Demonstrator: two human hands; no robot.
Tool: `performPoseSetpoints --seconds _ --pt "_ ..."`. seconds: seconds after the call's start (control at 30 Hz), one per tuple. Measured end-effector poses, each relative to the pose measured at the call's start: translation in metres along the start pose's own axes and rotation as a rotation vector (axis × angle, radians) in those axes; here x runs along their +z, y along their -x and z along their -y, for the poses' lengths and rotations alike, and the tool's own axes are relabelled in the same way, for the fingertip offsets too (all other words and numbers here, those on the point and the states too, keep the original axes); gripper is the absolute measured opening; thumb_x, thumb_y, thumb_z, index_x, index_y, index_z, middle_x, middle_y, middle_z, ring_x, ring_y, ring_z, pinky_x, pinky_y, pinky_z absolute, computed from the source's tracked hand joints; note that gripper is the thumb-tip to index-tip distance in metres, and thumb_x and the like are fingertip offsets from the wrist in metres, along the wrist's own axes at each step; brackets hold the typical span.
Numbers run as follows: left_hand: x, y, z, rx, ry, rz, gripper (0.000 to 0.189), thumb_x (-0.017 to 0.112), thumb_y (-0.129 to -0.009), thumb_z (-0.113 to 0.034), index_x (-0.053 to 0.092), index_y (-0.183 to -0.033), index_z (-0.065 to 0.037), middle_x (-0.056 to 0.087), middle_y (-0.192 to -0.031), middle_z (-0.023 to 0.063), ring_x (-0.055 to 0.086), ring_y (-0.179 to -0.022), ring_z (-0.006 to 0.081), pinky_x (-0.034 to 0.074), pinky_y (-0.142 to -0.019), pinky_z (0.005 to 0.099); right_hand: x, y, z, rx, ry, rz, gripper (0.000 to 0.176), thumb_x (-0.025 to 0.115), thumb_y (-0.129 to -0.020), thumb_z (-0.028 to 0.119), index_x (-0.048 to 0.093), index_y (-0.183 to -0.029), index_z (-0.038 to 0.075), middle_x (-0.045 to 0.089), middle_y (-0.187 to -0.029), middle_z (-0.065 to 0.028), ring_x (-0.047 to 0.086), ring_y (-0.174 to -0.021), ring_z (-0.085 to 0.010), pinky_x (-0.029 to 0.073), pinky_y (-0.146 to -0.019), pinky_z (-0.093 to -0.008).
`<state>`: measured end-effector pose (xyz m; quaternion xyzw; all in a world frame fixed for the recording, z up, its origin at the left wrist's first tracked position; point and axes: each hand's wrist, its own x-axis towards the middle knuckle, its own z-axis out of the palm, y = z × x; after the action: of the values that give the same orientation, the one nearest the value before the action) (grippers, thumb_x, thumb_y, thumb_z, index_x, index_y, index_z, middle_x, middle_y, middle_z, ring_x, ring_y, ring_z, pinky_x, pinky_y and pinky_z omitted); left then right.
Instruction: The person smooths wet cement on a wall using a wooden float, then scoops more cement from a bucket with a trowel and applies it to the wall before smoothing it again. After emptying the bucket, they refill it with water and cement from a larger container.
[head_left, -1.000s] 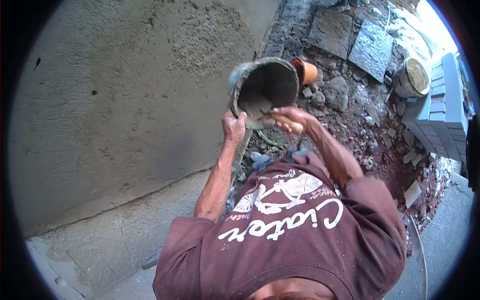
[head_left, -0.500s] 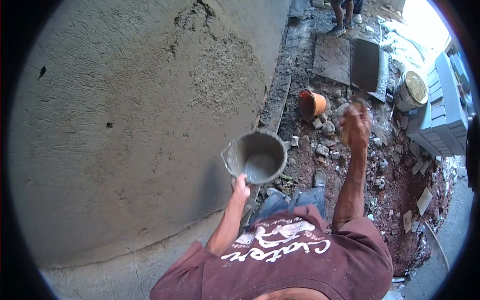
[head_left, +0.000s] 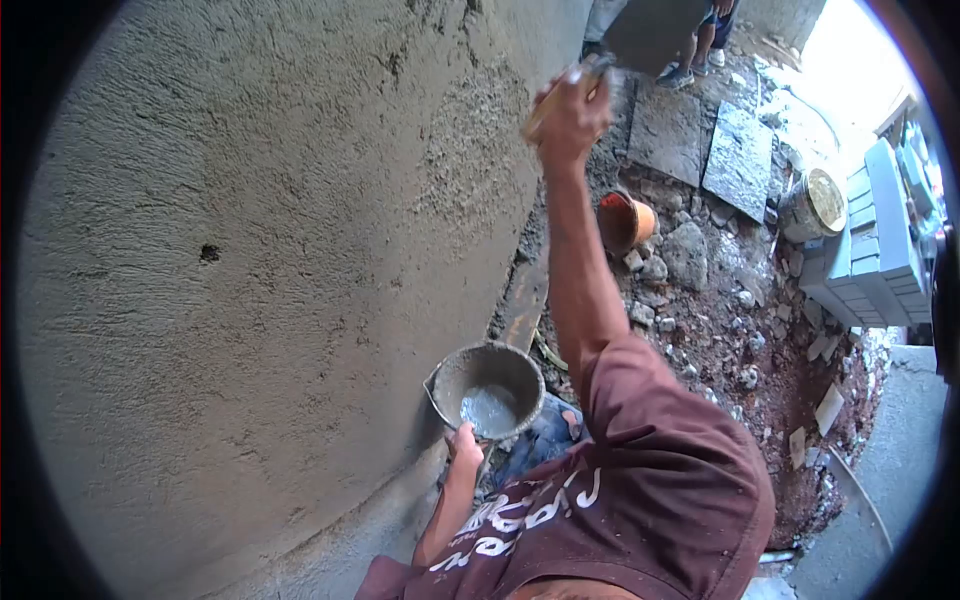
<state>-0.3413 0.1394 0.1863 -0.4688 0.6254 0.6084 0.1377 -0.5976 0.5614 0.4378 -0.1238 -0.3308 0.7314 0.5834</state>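
My left hand (head_left: pixel 465 447) grips the near rim of a round grey bucket (head_left: pixel 452 383), tilted so that its inside shows, with some wet grey stuff or liquid at the bottom. My right hand (head_left: pixel 575 115) is stretched far forward, closed around the pale handle of a trowel. The trowel's dark flat blade (head_left: pixel 655 35) points away, up and to the right, a little blurred. On the left stands a wall (head_left: pixel 250 300) coated in rough grey mortar, with a small dark hole in it.
An orange bucket (head_left: pixel 643 222) lies tipped among rubble. Beyond it are two flat boards (head_left: pixel 665 135). A white bucket (head_left: pixel 800 210) and stacked grey blocks (head_left: pixel 880 240) stand at the right. Another person's legs (head_left: pixel 700 45) show at the top.
My right hand has swung forward and left with the trowel, from above the rubble to near the wall. The bucket in my left hand has come slightly closer to my body.
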Motion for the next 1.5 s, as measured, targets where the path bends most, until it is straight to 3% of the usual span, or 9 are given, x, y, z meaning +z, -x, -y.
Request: performPoseSetpoints --seconds 0.33,0.43,0.5,0.63,0.77,1.07,1.2,1.37,1.5 --pt "0.154 -0.008 0.056 -0.12 -0.126 0.215 0.05 0.058 -0.077 -0.009 0.046 -0.126 -0.008 0.056 -0.113 0.0121 0.06 -0.097 0.0286 0.057 -0.07 0.0486 -0.319 0.041 0.043 0.561 1.207 0.998 0.036 0.06 -0.083 0.029 0.054 -0.102 -0.001 0.063 -0.084 -0.0171 0.064 -0.074 -0.0254 0.051 -0.066 -0.0384" --pt "0.234 -0.003 0.087 0.022 -0.258 0.402 0.051 0.058 -0.074 -0.005 0.046 -0.124 -0.006 0.056 -0.111 0.0113 0.058 -0.093 0.0257 0.054 -0.07 0.0381 -0.425 0.079 0.055 1.59 1.005 0.803 0.031 0.057 -0.089 0.025 0.057 -0.105 -0.002 0.065 -0.087 -0.0141 0.065 -0.076 -0.0221 0.053 -0.062 -0.0359" --pt "0.285 -0.059 0.144 0.025 -0.443 0.49 0.054 0.057 -0.076 -0.007 0.043 -0.128 -0.012 0.054 -0.113 0.0128 0.06 -0.094 0.0288 0.057 -0.066 0.0455 -0.484 0.081 0.051 1.735 0.755 0.365 0.033 0.057 -0.09 0.027 0.058 -0.105 -0.003 0.064 -0.083 -0.0131 0.066 -0.069 -0.0202 0.054 -0.055 -0.0341" --pt "0.458 -0.002 0.184 -0.086 -0.559 0.663 0.051 0.06 -0.073 -0.008 0.049 -0.122 -0.007 0.059 -0.095 0.0074 0.057 -0.08 0.0195 0.05 -0.061 0.0332 -0.593 0.022 0.046 1.301 1.507 0.369 0.038 0.056 -0.092 0.026 0.058 -0.117 -0.004 0.066 -0.092 -0.0155 0.066 -0.089 -0.026 0.053 -0.076 -0.0375" --pt "0.605 -0.053 0.327 0.128 -0.622 0.87 0.054 0.054 -0.074 -0.001 0.05 -0.127 -0.004 0.061 -0.108 0.0096 0.059 -0.094 0.0221 0.05 -0.081 0.0366 -0.683 0.011 0.076 0.674 1.563 -0.471 0.042 0.053 -0.094 0.026 0.055 -0.124 -0.004 0.063 -0.109 -0.0201 0.061 -0.102 -0.0268 0.048 -0.088 -0.0377" --pt "0.886 0.027 0.446 0.025 -0.722 1.044 0.066 0.065 -0.084 -0.02 0.03 -0.139 -0.007 0.054 -0.115 0.0223 0.062 -0.086 0.0322 0.056 -0.058 0.0434 -0.681 0.102 0.1 1.063 1.662 -0.015 0.039 0.061 -0.084 0.012 0.054 -0.119 -0.002 0.06 -0.103 -0.0214 0.059 -0.096 -0.0357 0.047 -0.087 -0.0431" --pt "0.874 0.011 0.454 -0.155 -0.792 0.971 0.091 0.064 -0.088 -0.023 0.0 -0.152 -0.017 0.031 -0.144 0.0299 0.057 -0.105 0.0516 0.057 -0.068 0.0603 -0.696 0.102 0.101 1.115 1.673 0.013 0.04 0.062 -0.082 0.01 0.053 -0.119 -0.003 0.059 -0.104 -0.0217 0.056 -0.097 -0.0364 0.044 -0.088 -0.0446" --pt "0.676 -0.093 0.461 0.572 -1.2 0.941 0.068 0.066 -0.083 -0.028 0.042 -0.14 0.0 0.062 -0.117 0.0264 0.059 -0.112 0.0367 0.045 -0.095 0.0419 -0.701 0.109 0.096 0.945 1.718 0.38 0.041 0.06 -0.086 0.016 0.053 -0.122 -0.003 0.058 -0.107 -0.0247 0.054 -0.1 -0.041 0.043 -0.09 -0.0481" --pt "0.465 -0.112 0.384 0.042 -1.34 0.289 0.062 0.066 -0.083 -0.029 0.048 -0.136 -0.004 0.062 -0.119 0.0222 0.059 -0.111 0.0333 0.045 -0.096 0.0404 -0.718 0.14 0.095 1.029 1.686 0.498 0.041 0.058 -0.09 0.019 0.054 -0.122 -0.006 0.059 -0.115 -0.0283 0.055 -0.106 -0.0425 0.041 -0.096 -0.0468"
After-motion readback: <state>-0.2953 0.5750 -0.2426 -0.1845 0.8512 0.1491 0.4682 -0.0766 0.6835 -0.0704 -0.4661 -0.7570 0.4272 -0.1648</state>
